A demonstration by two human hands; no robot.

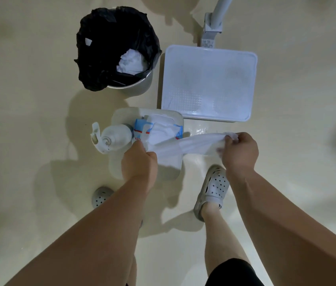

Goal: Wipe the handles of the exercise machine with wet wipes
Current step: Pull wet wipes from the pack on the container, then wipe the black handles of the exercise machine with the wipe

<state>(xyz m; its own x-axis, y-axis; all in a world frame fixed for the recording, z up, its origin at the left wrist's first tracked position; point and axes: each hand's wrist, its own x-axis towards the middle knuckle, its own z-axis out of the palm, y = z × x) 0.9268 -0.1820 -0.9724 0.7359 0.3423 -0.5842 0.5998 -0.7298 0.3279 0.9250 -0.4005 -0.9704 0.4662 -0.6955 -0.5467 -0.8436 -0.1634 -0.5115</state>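
Note:
A white wet wipe (189,144) is stretched between my two hands above the floor. My left hand (139,162) grips its left end and my right hand (239,150) pinches its right end. Below the wipe lies an opened blue-and-white pack of wet wipes (158,130) inside a clear shallow tray (175,118). A white spray bottle (111,136) lies on its side next to the pack. A grey post of the exercise machine (217,13) stands at the top; no handle is in view.
A grey bin with a black liner (117,48) holds crumpled white wipes at the upper left. A white plastic basket (208,83) stands on the floor to its right. My feet in grey clogs (212,188) stand on the cream floor.

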